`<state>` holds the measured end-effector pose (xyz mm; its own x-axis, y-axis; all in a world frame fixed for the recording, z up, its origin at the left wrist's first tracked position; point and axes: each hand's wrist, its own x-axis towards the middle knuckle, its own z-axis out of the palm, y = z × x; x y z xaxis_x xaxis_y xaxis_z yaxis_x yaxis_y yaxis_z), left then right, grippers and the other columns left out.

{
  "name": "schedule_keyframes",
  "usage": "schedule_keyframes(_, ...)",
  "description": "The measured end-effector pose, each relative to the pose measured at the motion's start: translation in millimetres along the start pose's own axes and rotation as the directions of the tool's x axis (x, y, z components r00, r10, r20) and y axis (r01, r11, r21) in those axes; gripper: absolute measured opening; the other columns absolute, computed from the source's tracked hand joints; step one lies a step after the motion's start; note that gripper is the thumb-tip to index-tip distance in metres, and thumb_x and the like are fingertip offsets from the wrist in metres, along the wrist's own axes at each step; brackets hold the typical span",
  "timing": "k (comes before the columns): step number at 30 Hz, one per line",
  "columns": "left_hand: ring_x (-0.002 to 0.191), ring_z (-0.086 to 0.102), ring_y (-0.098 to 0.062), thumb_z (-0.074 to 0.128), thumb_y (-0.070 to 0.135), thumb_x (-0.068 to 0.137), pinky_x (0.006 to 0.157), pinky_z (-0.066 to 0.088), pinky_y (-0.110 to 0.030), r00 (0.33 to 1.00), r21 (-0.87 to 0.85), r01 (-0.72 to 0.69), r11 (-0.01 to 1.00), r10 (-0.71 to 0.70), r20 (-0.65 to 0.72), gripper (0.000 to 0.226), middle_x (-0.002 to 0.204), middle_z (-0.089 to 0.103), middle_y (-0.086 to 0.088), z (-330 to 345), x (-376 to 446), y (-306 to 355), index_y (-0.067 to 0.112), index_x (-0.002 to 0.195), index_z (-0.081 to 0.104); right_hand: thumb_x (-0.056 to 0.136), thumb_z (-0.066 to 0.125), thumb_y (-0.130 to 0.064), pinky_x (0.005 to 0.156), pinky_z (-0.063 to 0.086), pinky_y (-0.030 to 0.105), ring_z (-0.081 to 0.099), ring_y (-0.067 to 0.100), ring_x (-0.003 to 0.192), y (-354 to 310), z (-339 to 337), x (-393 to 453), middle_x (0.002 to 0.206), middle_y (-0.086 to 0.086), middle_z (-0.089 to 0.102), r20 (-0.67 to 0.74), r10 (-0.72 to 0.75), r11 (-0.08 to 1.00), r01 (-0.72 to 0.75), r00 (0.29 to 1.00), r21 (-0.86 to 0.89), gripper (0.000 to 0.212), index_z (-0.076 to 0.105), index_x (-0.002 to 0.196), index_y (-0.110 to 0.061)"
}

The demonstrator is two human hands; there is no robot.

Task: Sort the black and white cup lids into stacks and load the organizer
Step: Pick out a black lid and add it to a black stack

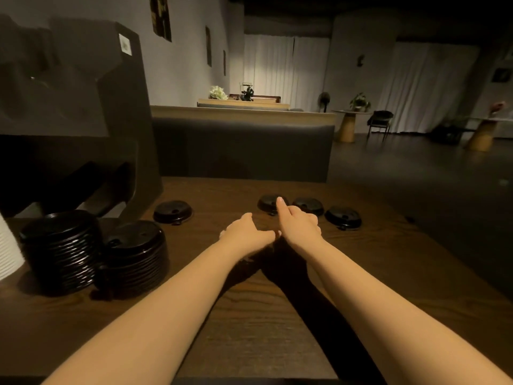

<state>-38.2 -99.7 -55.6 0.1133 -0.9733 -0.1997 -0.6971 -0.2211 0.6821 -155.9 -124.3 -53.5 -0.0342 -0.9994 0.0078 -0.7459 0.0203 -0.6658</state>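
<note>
You are looking at four loose black lids (172,212) (268,203) (308,205) (343,217), two black lid stacks (61,250) (136,255), and one white stack (8,250).

I see a dark wooden counter (249,315) under the fingers (280,204). Straight beyond the fingers stands a dark padded bench back (241,150) with a pale wooden top edge. Further off, past the fingers, white flowers (218,92) sit on a pale ledge before white curtains (277,70). Well to the right of the fingers, I make out a black chair (379,122) beside a round table (349,122) carrying a potted plant (359,102).
</note>
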Motion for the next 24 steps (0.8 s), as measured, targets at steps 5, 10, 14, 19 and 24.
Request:
schedule_keyframes(5, 0.145, 0.021, -0.028, 0.068, 0.065, 0.072, 0.118, 0.011, -0.053, 0.997, 0.215, -0.065, 0.974, 0.07, -0.016, 0.107, 0.159, 0.023, -0.003, 24, 20, -13, 0.021, 0.153, 0.015, 0.099, 0.017, -0.053, 0.106, 0.03, 0.046, 0.038, 0.031, 0.129, 38, -8, 17, 0.133, 0.013, 0.051, -0.007, 0.073, 0.997, -0.072, 0.997, 0.04, 0.06, 0.05, 0.13, -0.014)
schedule_keyframes(10, 0.141, 0.03, -0.027, 0.085, 0.043, 0.065, 0.112, 0.033, -0.049, 0.955, -0.098, -0.178, 0.979, 0.148, -0.257, 0.114, 0.158, 0.023, -0.002, 33, 42, -4, 0.023, 0.152, 0.016, 0.099, 0.028, -0.049, 0.104, 0.038, 0.045, 0.044, 0.03, 0.124, 59, -11, 37, 0.13, 0.011, 0.054, -0.134, 0.055, 0.998, -0.057, 0.99, -0.011, 0.052, 0.05, 0.133, -0.017)
schedule_keyframes(14, 0.142, 0.029, -0.025, 0.086, 0.034, 0.066, 0.112, 0.033, -0.044, 0.92, -0.172, -0.26, 0.95, 0.189, -0.343, 0.112, 0.158, 0.02, -0.001, 47, 54, 6, 0.022, 0.152, 0.016, 0.1, 0.03, -0.045, 0.116, 0.013, 0.046, 0.011, 0.031, 0.145, 80, -15, 51, 0.156, 0.012, 0.021, -0.227, 0.079, 0.98, -0.117, 0.971, -0.159, 0.055, 0.029, 0.148, -0.017)
schedule_keyframes(19, 0.139, 0.031, -0.02, 0.085, 0.031, 0.068, 0.112, 0.03, -0.035, 0.92, -0.127, -0.287, 0.949, 0.237, -0.311, 0.102, 0.154, 0.023, -0.002, 50, 62, 2, 0.016, 0.149, 0.026, 0.1, 0.032, -0.045, 0.117, 0.002, 0.046, 0.002, 0.032, 0.146, 88, -15, 56, 0.158, 0.01, 0.014, -0.167, 0.067, 0.941, -0.118, 0.984, -0.317, 0.06, 0.019, 0.151, -0.017)
schedule_keyframes(24, 0.136, 0.036, -0.021, 0.087, 0.022, 0.066, 0.111, 0.035, -0.041, 0.931, -0.177, -0.315, 0.932, 0.267, -0.25, 0.096, 0.149, 0.036, 0.001, 41, 60, -3, 0.024, 0.145, 0.032, 0.094, 0.051, -0.026, 0.108, 0.032, 0.039, 0.035, 0.026, 0.131, 82, -19, 44, 0.138, 0.009, 0.044, -0.224, -0.151, 0.985, 0.127, 0.963, -0.118, 0.05, 0.038, 0.143, -0.024)
